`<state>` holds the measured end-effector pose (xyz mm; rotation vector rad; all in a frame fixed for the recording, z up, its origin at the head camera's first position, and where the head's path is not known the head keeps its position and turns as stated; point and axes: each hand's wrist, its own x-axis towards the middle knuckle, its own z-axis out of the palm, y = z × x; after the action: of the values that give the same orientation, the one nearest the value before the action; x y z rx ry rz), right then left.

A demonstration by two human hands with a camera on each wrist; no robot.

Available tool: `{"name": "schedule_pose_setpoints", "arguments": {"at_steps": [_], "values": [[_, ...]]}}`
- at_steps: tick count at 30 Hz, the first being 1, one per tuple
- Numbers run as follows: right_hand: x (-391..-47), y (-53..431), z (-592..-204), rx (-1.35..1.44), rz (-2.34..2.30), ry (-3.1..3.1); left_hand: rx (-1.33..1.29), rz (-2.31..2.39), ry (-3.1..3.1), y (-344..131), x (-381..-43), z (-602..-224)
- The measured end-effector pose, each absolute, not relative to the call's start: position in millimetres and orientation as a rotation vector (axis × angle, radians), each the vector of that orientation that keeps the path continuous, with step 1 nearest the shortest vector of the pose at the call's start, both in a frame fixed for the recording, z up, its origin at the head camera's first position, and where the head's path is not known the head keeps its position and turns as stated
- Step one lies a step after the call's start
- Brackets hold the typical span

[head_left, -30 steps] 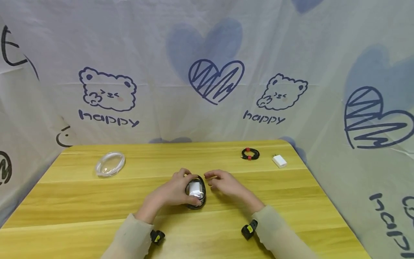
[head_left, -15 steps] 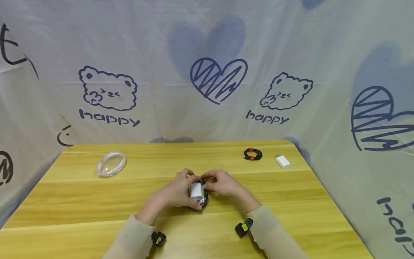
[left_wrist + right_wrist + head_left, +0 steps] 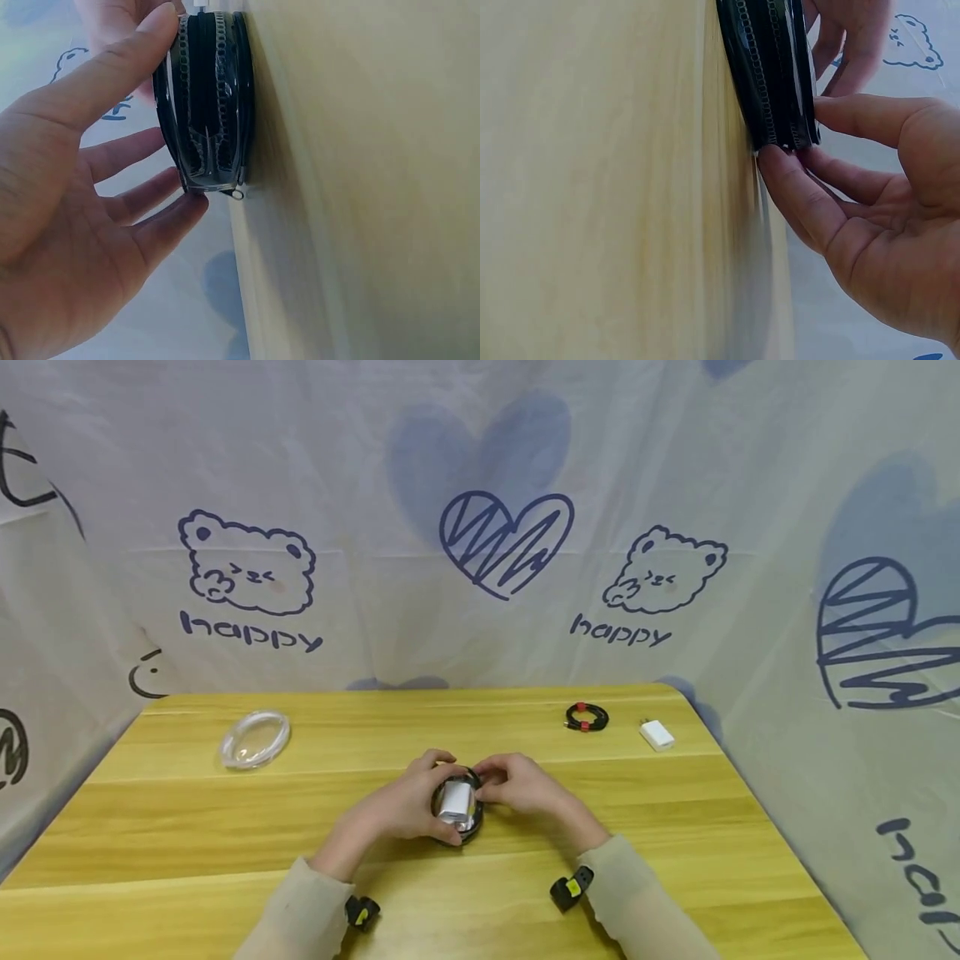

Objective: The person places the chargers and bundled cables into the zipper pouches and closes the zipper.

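A small round clear zip pouch (image 3: 477, 822) with black trim stands near the middle of the table, a white charger plug (image 3: 455, 800) showing through it. My left hand (image 3: 411, 802) grips its left side, thumb at the near edge and fingers round the far edge. At the pouch's right rim, the thumb and fingers of my right hand (image 3: 517, 783) pinch the edge. The left wrist view shows the black zip (image 3: 202, 82) along the pouch's side, with a small metal ring (image 3: 238, 194) at its end. In the right wrist view, right fingertips (image 3: 776, 161) touch the zip's end.
A coil of white cable or tubing (image 3: 255, 740) lies at the back left of the wooden table (image 3: 187, 835). Toward the back right are a black coiled cable (image 3: 587, 717) with red ties and a second white plug (image 3: 657, 735). A printed cloth (image 3: 360, 610) hangs behind.
My right hand has moved left from beside the pouch and now pinches its right edge. The left hand keeps its grip, with the pouch shifted slightly.
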<state>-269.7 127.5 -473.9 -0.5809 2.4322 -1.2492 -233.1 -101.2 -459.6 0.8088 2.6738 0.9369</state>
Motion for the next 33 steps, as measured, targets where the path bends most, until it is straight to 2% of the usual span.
{"name": "schedule_pose_setpoints", "arguments": {"at_steps": [14, 27, 33], "values": [[-270.5, 128.3, -476.2, -0.497, -1.419, 2.349, 0.787, 0.925, 2.718, -109.1, -235.3, -456.7], [-270.8, 128.5, -474.0, -0.535, -1.365, 2.377, 0.756, 0.899, 2.759, -100.8, -232.8, -459.6], [-272.6, 129.9, -474.0, -0.552, -1.344, 2.385, 0.820, 0.916, 2.732, -104.0, -234.0, -459.4]]}}
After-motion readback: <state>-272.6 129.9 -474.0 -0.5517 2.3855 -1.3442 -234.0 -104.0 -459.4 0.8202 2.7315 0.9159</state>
